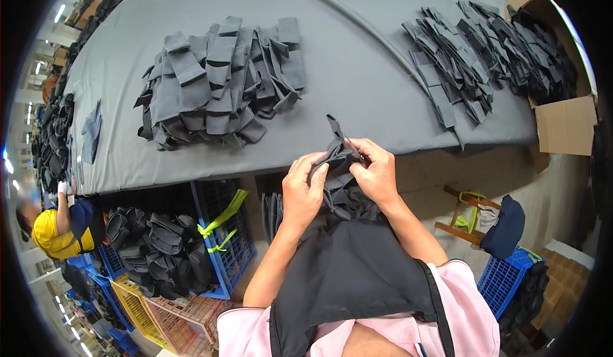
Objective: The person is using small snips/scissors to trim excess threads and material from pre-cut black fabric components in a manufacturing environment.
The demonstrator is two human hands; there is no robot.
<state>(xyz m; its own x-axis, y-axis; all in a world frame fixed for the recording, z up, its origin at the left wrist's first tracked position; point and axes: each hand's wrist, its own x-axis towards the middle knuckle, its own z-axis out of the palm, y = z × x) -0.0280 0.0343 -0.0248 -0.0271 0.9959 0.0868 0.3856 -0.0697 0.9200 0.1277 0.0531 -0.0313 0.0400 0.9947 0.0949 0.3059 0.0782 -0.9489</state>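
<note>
My left hand (302, 188) and my right hand (375, 171) are both closed on one dark grey fabric piece (334, 141), held up just in front of the table edge. A narrow end of it sticks up above my fingers. More dark fabric pieces (348, 200) lie below my hands, over my lap. On the grey cloth-covered table (345, 51), a big heap of folded grey fabric pieces (214, 79) lies ahead to the left. Another row of stacked fabric pieces (450, 63) lies at the far right.
An open cardboard box (565, 118) stands at the right end. Below left are a blue crate (220, 242) with yellow-green ties and a pile of dark fabric items (159, 245). A wooden stool (465, 216) stands right. A person in yellow (57, 232) works at the left.
</note>
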